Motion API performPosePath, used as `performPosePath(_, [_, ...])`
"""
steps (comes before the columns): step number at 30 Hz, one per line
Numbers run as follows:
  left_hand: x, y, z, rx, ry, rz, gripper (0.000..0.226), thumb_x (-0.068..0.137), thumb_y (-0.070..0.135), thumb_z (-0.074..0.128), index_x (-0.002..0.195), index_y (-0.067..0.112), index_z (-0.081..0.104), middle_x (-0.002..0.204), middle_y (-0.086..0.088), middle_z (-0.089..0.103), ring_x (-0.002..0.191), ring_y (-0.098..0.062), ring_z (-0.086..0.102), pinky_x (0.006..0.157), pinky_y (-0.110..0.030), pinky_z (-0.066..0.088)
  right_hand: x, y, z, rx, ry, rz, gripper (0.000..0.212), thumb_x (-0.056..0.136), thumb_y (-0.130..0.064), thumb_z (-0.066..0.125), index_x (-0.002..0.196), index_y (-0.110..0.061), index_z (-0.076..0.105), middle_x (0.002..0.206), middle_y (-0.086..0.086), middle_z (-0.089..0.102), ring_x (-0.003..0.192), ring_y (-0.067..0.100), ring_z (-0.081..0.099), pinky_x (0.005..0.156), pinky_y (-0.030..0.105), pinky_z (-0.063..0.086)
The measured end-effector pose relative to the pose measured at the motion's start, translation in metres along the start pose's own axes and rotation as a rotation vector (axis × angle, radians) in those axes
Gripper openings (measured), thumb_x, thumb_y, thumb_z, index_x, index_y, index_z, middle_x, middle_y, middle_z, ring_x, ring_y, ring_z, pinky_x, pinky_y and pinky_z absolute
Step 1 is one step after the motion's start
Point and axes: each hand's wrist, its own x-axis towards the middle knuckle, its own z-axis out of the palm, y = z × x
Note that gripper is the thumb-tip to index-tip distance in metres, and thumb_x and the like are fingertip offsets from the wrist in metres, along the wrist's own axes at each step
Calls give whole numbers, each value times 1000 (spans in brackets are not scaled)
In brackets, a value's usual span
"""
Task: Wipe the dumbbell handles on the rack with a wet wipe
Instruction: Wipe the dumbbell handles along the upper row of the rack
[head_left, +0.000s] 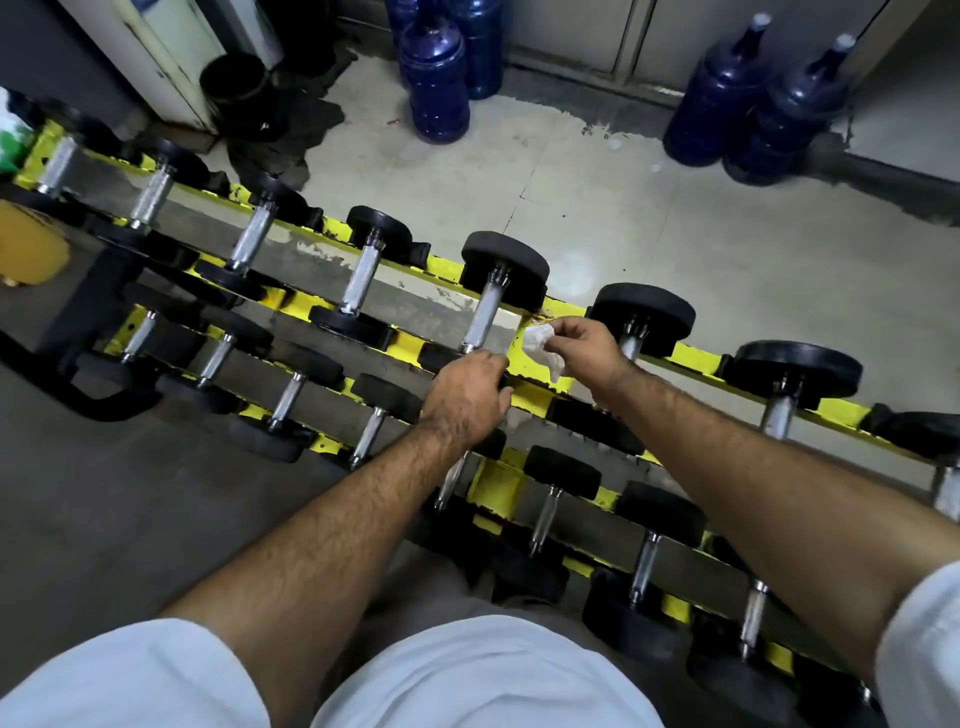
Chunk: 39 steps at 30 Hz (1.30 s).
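Yellow rack; right grip pinches wipe; left grip fingers hidden, state unclear.

Yellow rack with 2 tiers of black dumbbells resting across its rails, chrome handles exposed

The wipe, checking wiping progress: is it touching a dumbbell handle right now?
No, the right hand pinches the wipe over the yellow rack, between two handles.
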Motion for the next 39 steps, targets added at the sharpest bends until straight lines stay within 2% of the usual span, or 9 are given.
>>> performPosePath(4, [-7, 17, 9, -56, -17, 24, 37, 92, 34, 62, 123, 15, 60, 118, -5, 62, 109, -24, 59, 95, -37, 49, -18, 7, -16, 4, 45, 9, 14, 91, 2, 63, 103, 1, 69, 78, 0, 66, 61, 2, 60, 47, 15, 45])
performPosePath(10, [-15, 42, 31, -174, -49, 71, 36, 91, 34, 62, 121, 15, 61, 120, -6, 62, 110, -28, 60, 93, -41, 51, -43, 28, -41, -109, 217, -50, 26, 91, 0, 64, 80, -23, 67, 89, 4, 70, 77, 11, 61, 66, 25, 50])
performPosePath(13, [-22, 59, 44, -205, -66, 70, 34, 91, 34, 63, 119, 16, 60, 118, -6, 62, 107, -27, 60, 90, -41, 52, -55, 40, -54, -211, 246, -116, 20, 93, -7, 66, 83, -24, 70, 95, 0, 74, 86, 12, 66, 78, 28, 53])
performPosePath(18, [-27, 86, 64, -231, -59, 97, 49, 89, 39, 66, 130, 17, 52, 127, -3, 55, 114, -22, 56, 94, -39, 52, -64, 56, -78, -367, 324, -173, 22, 89, -10, 59, 93, -27, 73, 94, -9, 74, 87, 8, 67, 75, 28, 53])
performPosePath(21, [-21, 97, 76, -204, -56, 86, 55, 89, 47, 64, 133, 17, 49, 129, -3, 53, 118, -20, 52, 95, -37, 51, -60, 61, -89, -449, 304, -242, 24, 89, -11, 58, 99, -27, 73, 97, -14, 74, 91, 3, 68, 81, 31, 57])
performPosePath(25, [-16, 114, 91, -121, -61, -56, 61, 88, 59, 60, 132, 19, 52, 126, -3, 52, 118, -19, 50, 94, -39, 52, -47, 64, -104, -571, 261, -369, 30, 89, -9, 57, 108, -26, 73, 108, -10, 73, 99, 12, 67, 85, 37, 57])
performPosePath(30, [-11, 119, 101, -145, -26, -179, 58, 86, 58, 65, 131, 22, 57, 131, 2, 52, 115, -18, 55, 89, -36, 54, -12, 74, -116, -744, 141, -657, 42, 83, 2, 60, 119, -18, 72, 131, 0, 66, 127, 16, 58, 109, 30, 45])
performPosePath(36, [-10, 105, 98, -274, 2, -187, 53, 80, 54, 73, 122, 22, 66, 127, 8, 58, 111, -16, 59, 93, -32, 49, 42, 85, -130, -882, 17, -956, 34, 92, -14, 48, 112, -9, 75, 121, 10, 71, 112, 27, 68, 89, 41, 57])
performPosePath(39, [-10, 101, 97, -274, 3, -167, 52, 79, 57, 72, 118, 23, 67, 124, 9, 60, 112, -13, 58, 93, -31, 48, 46, 105, -137, -1002, -107, -995, 40, 95, -5, 48, 133, -7, 62, 139, 12, 60, 132, 30, 53, 105, 45, 48])
